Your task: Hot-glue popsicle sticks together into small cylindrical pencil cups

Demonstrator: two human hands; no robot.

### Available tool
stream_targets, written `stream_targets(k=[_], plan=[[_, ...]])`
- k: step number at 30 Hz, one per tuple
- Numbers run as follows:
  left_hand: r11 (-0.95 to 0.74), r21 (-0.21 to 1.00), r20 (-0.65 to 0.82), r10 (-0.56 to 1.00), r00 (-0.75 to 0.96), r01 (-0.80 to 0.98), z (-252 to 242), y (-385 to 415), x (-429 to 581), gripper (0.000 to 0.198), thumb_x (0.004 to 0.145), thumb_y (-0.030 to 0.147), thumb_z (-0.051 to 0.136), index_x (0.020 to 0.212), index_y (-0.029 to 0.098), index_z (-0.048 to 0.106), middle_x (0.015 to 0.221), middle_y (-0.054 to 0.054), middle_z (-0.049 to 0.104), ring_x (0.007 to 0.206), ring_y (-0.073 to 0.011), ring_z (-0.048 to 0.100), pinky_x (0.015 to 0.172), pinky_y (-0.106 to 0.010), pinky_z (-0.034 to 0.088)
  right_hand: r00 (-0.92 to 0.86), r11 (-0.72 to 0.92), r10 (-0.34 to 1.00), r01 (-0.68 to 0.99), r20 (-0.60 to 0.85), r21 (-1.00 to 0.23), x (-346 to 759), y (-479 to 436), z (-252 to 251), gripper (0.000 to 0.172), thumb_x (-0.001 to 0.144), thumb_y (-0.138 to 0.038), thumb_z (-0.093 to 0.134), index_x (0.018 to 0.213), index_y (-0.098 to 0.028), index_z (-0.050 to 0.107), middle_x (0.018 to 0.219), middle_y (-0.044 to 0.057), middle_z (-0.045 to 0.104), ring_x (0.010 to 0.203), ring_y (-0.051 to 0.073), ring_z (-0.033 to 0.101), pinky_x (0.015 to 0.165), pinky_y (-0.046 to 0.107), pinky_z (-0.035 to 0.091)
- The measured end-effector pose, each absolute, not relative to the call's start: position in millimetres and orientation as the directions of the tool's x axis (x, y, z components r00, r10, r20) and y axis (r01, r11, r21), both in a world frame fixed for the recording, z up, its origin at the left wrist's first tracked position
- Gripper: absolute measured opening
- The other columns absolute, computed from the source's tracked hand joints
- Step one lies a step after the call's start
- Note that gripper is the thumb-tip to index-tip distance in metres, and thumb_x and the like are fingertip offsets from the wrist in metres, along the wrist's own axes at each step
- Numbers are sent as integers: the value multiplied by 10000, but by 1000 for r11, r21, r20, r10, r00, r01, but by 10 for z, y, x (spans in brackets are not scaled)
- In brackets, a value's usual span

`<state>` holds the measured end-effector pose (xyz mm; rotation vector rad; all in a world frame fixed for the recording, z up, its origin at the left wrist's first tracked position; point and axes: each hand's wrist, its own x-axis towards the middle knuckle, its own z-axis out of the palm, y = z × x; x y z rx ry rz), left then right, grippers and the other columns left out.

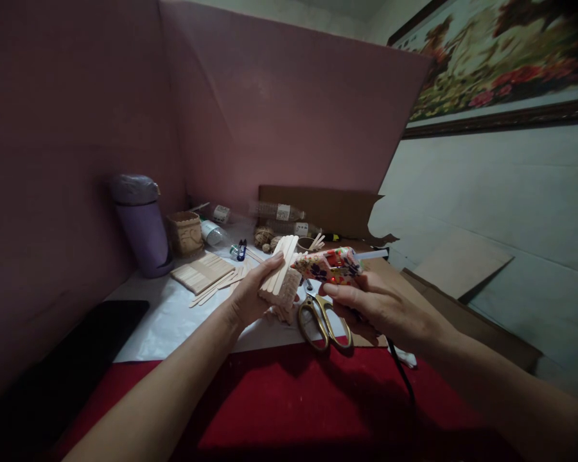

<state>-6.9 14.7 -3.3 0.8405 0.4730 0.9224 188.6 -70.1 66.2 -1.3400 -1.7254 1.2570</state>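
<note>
My left hand (251, 292) is closed around a small box built of wooden craft sticks (283, 289), with loose sticks (284, 263) laid slanting across its top. My right hand (370, 305) grips a flower-patterned glue gun (330, 264) whose nozzle points left and touches the sticks on the box. The gun's black cord (401, 372) trails down past my right wrist. Both hands hover above a white sheet (173, 314).
Gold-handled scissors (324, 321) lie under my hands. A flat panel of glued sticks (202, 271), loose sticks, a small stick-built cup (185, 232), a purple flask (142, 224), plastic bottles (279, 212) and twine balls (264, 236) stand behind. A red cloth (289, 404) covers the near table. Pink boards wall off the left and back.
</note>
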Motion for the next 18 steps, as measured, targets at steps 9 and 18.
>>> stream_targets(k=[9,18], plan=[[315,816,-24,857,515,-485,-18,143,-55,358,870,402,569,1017,90,663,774,-110,710,577,-200,653,584,-336,543,-275,24,957,389,-91,-921,1885,-680,666,422,880,-497,570,609,-196,453,485,-67,416,360,56,364,336,193,304],[287,822,7,858,513,-491,-36,140,-62,367,862,414,590,1019,91,666,799,-123,715,607,-202,658,606,-335,552,-270,45,960,406,-73,-913,1871,-685,707,455,893,-470,565,552,-203,425,439,-59,407,353,58,359,344,197,285]])
